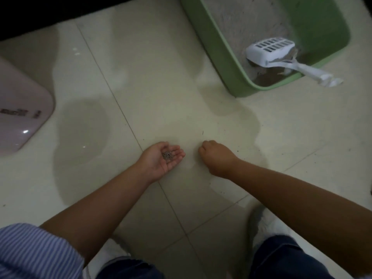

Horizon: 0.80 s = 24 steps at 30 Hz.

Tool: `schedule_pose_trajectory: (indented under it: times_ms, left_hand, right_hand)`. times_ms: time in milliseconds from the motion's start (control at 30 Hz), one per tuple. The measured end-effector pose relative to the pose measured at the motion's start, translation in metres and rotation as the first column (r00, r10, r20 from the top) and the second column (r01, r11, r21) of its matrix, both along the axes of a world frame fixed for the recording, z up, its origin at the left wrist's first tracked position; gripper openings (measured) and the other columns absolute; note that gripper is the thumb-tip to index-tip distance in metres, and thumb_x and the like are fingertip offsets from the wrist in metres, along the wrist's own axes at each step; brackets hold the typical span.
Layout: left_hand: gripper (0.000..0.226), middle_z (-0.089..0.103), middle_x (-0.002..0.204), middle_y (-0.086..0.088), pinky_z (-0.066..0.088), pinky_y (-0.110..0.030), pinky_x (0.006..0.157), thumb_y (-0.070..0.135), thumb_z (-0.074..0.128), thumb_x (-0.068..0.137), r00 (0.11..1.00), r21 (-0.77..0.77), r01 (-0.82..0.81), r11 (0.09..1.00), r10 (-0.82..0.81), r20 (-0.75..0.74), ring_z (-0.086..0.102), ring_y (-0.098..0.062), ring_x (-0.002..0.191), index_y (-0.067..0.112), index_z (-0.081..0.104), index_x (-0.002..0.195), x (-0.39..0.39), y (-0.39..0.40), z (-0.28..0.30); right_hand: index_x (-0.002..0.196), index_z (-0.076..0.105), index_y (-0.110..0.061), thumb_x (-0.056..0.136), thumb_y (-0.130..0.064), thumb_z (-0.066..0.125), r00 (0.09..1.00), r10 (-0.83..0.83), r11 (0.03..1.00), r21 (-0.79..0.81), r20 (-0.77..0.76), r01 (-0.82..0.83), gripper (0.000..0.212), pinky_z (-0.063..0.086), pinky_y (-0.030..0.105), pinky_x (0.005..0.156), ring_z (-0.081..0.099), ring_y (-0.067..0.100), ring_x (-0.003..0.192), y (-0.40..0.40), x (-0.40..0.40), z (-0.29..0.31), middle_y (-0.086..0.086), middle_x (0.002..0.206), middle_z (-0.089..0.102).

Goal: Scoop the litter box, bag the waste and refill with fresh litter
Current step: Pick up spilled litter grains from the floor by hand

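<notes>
Two hands: the left hand [164,156] near centre, palm up, cupping one small heap of grey litter grains [167,155], and the right hand [216,157] just right of it, fingers curled. One green litter box [227,71] far right, one white scoop [281,55] in it. One pink appliance [22,109] far left.

Tiled floor [141,77] under litter box [231,63].

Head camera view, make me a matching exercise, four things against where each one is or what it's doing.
Things:
1. left hand
2. right hand
3. scoop
4. pink appliance

States:
A. lying in the green litter box
B. fingers curled, down at the floor tiles
C. palm up, cupping litter grains
D. standing at the frame's left edge

Pairs: 1-C, 2-B, 3-A, 4-D
</notes>
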<state>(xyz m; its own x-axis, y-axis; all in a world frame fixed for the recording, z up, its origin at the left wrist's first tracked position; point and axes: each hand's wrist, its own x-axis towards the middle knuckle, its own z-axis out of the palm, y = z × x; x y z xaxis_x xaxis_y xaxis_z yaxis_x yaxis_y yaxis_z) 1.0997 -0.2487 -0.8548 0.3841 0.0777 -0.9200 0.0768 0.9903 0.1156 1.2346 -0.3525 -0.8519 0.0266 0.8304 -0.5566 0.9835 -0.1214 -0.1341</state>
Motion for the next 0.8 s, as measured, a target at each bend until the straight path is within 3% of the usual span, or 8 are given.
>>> schedule_pose_trajectory:
  times_ms: [100, 200, 300, 400, 500, 567, 667, 800]
  left_hand:
    - [0.039, 0.064, 0.049, -0.014, 0.053, -0.024, 0.043, 0.018, 0.032, 0.1, 1.0, 0.081, -0.011, 0.997, 0.012, -0.016, 0.066, -0.021, 0.043, -0.006, 0.054, 0.077, 0.003, 0.027, 0.003]
    - [0.04, 0.064, 0.049, -0.015, 0.054, -0.023, 0.043, 0.018, 0.032, 0.1, 0.999, 0.131, -0.039, 0.991, 0.043, -0.028, 0.066, -0.021, 0.044, -0.006, 0.054, 0.077, 0.002, 0.042, 0.005]
    - [0.042, 0.064, 0.055, -0.017, 0.054, -0.023, 0.043, 0.02, 0.033, 0.1, 0.999, 0.122, -0.012, 0.992, 0.017, -0.041, 0.067, -0.024, 0.048, -0.007, 0.055, 0.077, -0.001, 0.032, 0.007]
    - [0.045, 0.062, 0.065, -0.019, 0.053, -0.023, 0.043, 0.023, 0.031, 0.101, 0.999, 0.061, 0.007, 0.998, -0.005, -0.038, 0.066, -0.027, 0.056, -0.007, 0.056, 0.079, -0.002, 0.009, 0.006]
    - [0.045, 0.061, 0.073, -0.019, 0.054, -0.023, 0.045, 0.024, 0.03, 0.101, 1.0, 0.017, 0.001, 1.0, -0.001, -0.028, 0.062, -0.027, 0.068, -0.006, 0.056, 0.081, -0.003, -0.01, 0.004]
    - [0.044, 0.063, 0.062, -0.017, 0.055, -0.022, 0.044, 0.023, 0.032, 0.101, 0.999, 0.009, -0.026, 1.0, 0.026, -0.022, 0.064, -0.025, 0.06, -0.005, 0.056, 0.076, -0.004, -0.019, 0.003]
    - [0.045, 0.06, 0.046, -0.01, 0.052, -0.018, 0.041, 0.019, 0.034, 0.099, 0.998, 0.023, -0.058, 0.998, 0.059, -0.032, 0.063, -0.018, 0.042, 0.0, 0.054, 0.064, -0.005, -0.022, 0.0]
    - [0.039, 0.053, 0.039, -0.005, 0.041, -0.011, 0.035, 0.019, 0.037, 0.098, 0.996, 0.055, -0.001, 0.998, 0.006, -0.095, 0.053, -0.012, 0.031, 0.006, 0.045, 0.062, -0.006, -0.022, -0.002]
  right_hand:
    - [0.118, 0.048, 0.0, 0.087, 0.001, 0.045, 0.999, -0.051, 0.99, -0.132, 0.015, 0.053, 0.031, 0.041, 0.035, 0.088, 0.047, 0.032, 0.112, 0.011, 0.005, 0.006, 0.02, 0.123, 0.047]
    - [0.102, 0.053, -0.003, 0.087, 0.0, 0.045, 0.995, -0.094, 0.985, -0.153, -0.042, 0.086, 0.017, 0.04, 0.033, 0.081, 0.051, 0.031, 0.105, 0.007, 0.011, 0.006, 0.02, 0.116, 0.051]
    - [0.08, 0.05, -0.009, 0.087, -0.001, 0.045, 0.952, -0.263, 0.964, -0.068, -0.159, 0.255, 0.012, 0.032, 0.025, 0.069, 0.052, 0.027, 0.093, 0.005, 0.017, 0.016, 0.019, 0.107, 0.056]
    - [0.093, 0.062, 0.001, 0.089, -0.003, 0.047, 0.858, -0.415, 0.874, 0.131, -0.302, 0.468, 0.016, 0.035, 0.024, 0.072, 0.056, 0.028, 0.093, 0.008, 0.015, 0.027, 0.016, 0.1, 0.063]
    - [0.099, 0.066, 0.002, 0.089, -0.007, 0.053, 0.796, -0.395, 0.814, 0.228, -0.458, 0.535, 0.019, 0.032, 0.016, 0.072, 0.059, 0.026, 0.093, 0.006, -0.005, 0.036, 0.015, 0.099, 0.067]
    - [0.099, 0.069, 0.0, 0.088, -0.014, 0.057, 0.774, -0.353, 0.812, 0.238, -0.526, 0.532, 0.021, 0.031, 0.015, 0.069, 0.058, 0.02, 0.082, -0.002, -0.02, 0.039, 0.014, 0.094, 0.068]
    - [0.087, 0.072, -0.001, 0.082, -0.021, 0.052, 0.789, -0.329, 0.827, 0.245, -0.519, 0.506, 0.028, 0.031, 0.019, 0.068, 0.048, 0.011, 0.07, -0.013, -0.023, 0.032, 0.014, 0.08, 0.066]
    - [0.083, 0.07, 0.0, 0.075, -0.011, 0.057, 0.837, -0.425, 0.821, 0.243, -0.343, 0.517, 0.019, 0.047, 0.029, 0.066, 0.062, 0.032, 0.071, -0.029, -0.004, 0.004, 0.016, 0.08, 0.065]
